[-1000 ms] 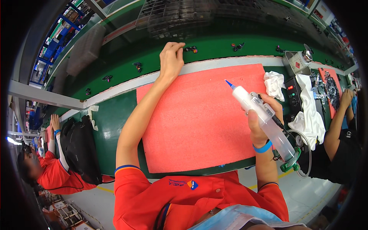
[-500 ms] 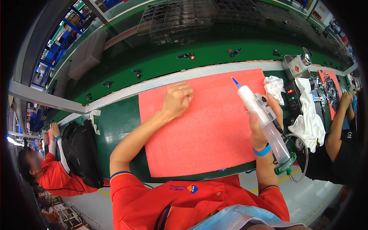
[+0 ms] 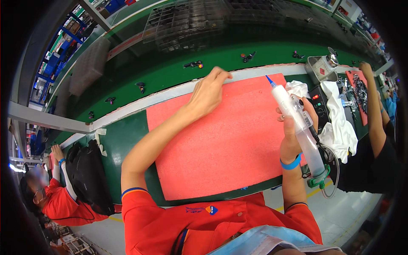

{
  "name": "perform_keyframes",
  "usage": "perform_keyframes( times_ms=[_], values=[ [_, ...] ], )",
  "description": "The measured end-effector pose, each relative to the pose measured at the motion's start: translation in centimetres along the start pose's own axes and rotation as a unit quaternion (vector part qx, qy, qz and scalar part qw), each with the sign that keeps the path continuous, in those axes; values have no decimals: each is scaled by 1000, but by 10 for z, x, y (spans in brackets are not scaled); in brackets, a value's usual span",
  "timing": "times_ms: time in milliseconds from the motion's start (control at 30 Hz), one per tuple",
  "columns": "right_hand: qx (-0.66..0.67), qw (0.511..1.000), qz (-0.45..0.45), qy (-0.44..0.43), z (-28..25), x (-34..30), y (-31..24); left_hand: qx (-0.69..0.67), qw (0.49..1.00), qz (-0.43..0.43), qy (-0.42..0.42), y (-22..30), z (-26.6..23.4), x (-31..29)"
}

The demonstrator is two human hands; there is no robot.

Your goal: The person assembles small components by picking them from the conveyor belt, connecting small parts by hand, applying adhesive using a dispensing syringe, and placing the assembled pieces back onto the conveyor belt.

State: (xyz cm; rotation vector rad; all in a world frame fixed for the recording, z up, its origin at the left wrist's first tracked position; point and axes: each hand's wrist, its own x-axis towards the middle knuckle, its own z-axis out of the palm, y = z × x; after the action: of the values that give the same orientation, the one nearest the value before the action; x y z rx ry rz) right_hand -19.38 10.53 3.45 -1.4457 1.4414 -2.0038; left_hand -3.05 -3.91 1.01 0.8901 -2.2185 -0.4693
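My right hand (image 3: pixel 296 123) is closed around a dispensing syringe (image 3: pixel 293 117), a clear barrel in a white holder with a blue tapered tip. The tip points up and away over the far right corner of the pink foam mat (image 3: pixel 216 157). A green cap (image 3: pixel 318 177) with a thin clear hose closes the syringe's lower end. My left hand (image 3: pixel 208 92) is over the mat's far edge, its fingers partly stretched toward the green belt and slightly blurred. No object shows in it. Nearest to it on the belt is a small dark part (image 3: pixel 194 64) with an orange and purple end.
More small dark parts, such as this one (image 3: pixel 247 57), lie along the green belt (image 3: pixel 165 78). A control box (image 3: pixel 318 102), white cloths (image 3: pixel 338 131) and a metal pump bottle (image 3: pixel 325 68) stand at right. Co-workers sit on both sides. A black bag (image 3: pixel 91 176) lies at left.
My left hand has moved away from me and to the right, its fist loosening. The syringe in my right hand has shifted slightly right. The right-hand co-worker's arm has reached toward the belt.
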Motion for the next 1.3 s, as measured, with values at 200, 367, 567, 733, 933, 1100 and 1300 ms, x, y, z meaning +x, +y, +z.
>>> perform_keyframes(
  times_ms=[200, 367, 567, 733, 933, 1100, 1300],
  values=[
    [-43, 999, -24, 11, -3, 6, 11, 108, 994, -19, -10, -5, 47, 84],
    [-79, 996, -32, -13, -4, 6, 10, 247, 920, 300, -52, -26, 58, 126],
    [-65, 998, -18, -10, -3, 6, 8, 165, 936, 256, -176, -40, 49, 134],
    [-49, 998, -16, -23, -3, 5, 9, -169, 964, -118, -165, -21, 19, 103],
    [-23, 998, 21, -55, 2, -1, 10, -311, 796, -399, -333, -14, -32, 39],
    [33, 996, 42, -67, 14, -8, -4, -371, 784, -383, -317, 10, -39, -17],
    [-31, 992, 26, -119, 18, -12, 2, -472, 764, -376, -229, 13, -20, -40]
  ],
)
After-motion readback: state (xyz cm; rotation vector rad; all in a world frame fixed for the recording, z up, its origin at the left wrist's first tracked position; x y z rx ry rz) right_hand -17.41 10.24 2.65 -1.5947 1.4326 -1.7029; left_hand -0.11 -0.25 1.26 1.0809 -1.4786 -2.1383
